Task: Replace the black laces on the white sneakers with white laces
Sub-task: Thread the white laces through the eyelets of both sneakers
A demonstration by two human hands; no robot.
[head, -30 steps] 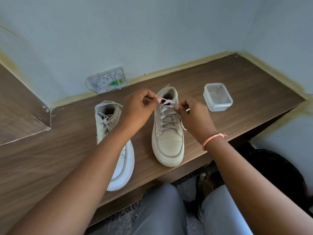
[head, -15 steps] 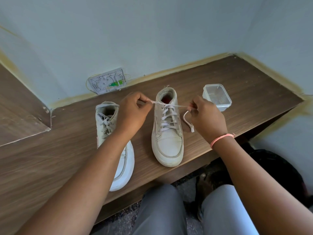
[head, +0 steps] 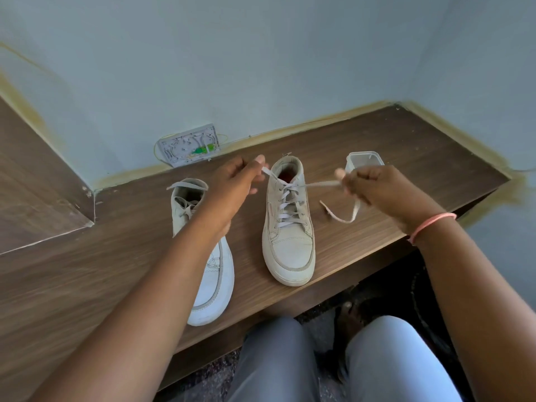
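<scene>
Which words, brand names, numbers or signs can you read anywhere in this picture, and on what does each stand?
None can be read.
Right sneaker: no legible brand.
Left sneaker: faint stitched outline on its side, no letters.
Wall box: no readable marking.
Plastic container: plain.

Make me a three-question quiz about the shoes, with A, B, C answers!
1. Where is the clear plastic box? A behind the right hand B inside a shoe C on the floor
2. How many white sneakers stand on the brown wooden shelf? A one B two C three
3. The right hand is A flat on the shelf B pinching a white lace C empty

Answers: 1 A, it peeks out past the knuckles. 2 B, a pair. 3 B, the lace runs taut from the right-side sneaker.
</scene>
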